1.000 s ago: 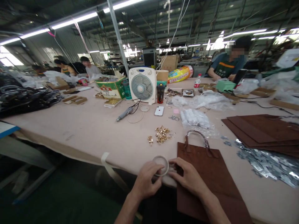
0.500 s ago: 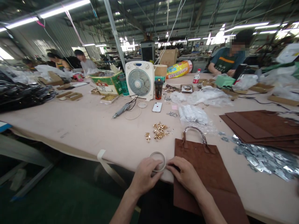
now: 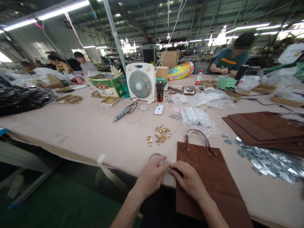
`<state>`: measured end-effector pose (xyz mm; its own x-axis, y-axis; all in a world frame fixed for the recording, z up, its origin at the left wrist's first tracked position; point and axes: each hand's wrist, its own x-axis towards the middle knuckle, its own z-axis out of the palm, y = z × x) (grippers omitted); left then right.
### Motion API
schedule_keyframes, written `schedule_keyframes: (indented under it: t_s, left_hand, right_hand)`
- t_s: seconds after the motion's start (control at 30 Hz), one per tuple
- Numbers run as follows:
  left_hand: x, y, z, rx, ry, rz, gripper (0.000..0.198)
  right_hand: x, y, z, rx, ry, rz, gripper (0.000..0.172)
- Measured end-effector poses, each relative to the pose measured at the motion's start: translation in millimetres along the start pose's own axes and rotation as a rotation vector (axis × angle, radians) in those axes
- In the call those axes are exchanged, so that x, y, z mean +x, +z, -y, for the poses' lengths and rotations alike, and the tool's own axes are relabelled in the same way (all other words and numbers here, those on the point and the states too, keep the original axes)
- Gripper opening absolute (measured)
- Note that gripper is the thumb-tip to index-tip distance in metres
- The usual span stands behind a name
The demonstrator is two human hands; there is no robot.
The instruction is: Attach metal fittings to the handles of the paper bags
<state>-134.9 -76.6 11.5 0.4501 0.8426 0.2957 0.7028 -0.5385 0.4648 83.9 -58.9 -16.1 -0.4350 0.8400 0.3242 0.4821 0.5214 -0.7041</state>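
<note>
Near the table's front edge, my left hand [image 3: 153,174] has its fingertips drawn together, close to those of my right hand. Partly behind it lies a pale tape roll or ring [image 3: 154,155]. My right hand [image 3: 186,175] is closed in a pinch over the left edge of a brown bag panel [image 3: 211,177] with a wrapped handle [image 3: 198,132]. Whatever either pinch holds is too small or hidden to make out. Gold-coloured metal pieces [image 3: 161,134] lie in a small pile beyond my hands.
Silver metal plates [image 3: 268,163] and stacked brown panels [image 3: 263,128] are at the right. Farther back are a power screwdriver [image 3: 122,114], a phone [image 3: 159,110], a fan [image 3: 140,83], a dark cup [image 3: 160,91] and plastic bags [image 3: 196,117]. A person [image 3: 232,58] works across the table.
My left hand has let go of the pale ring, and its fingertips have moved right to my right hand's fingertips. The ring now sits slightly farther left, and the view has shifted a little.
</note>
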Motion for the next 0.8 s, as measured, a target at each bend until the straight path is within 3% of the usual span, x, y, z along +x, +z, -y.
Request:
schedule_keyframes:
  t_s: [0.13, 0.3, 0.57, 0.8]
  left_hand:
    - [10, 0.0, -2, -0.028, 0.031, 0.089, 0.039]
    - [13, 2.9, 2, -0.006, 0.021, 0.057, 0.014]
    - [13, 2.2, 5, -0.074, 0.021, 0.04, 0.015]
    - [15, 2.0, 4, -0.233, -0.017, 0.007, 0.009]
  right_hand:
    - [0, -1, 2, -0.01, -0.015, 0.01, 0.012]
    - [2, -3, 4, -0.033, -0.035, 0.005, 0.012]
    - [4, -4, 7, -0.085, -0.032, 0.024, 0.012]
    - [-3, 4, -5, -0.135, -0.215, -0.09, 0.022]
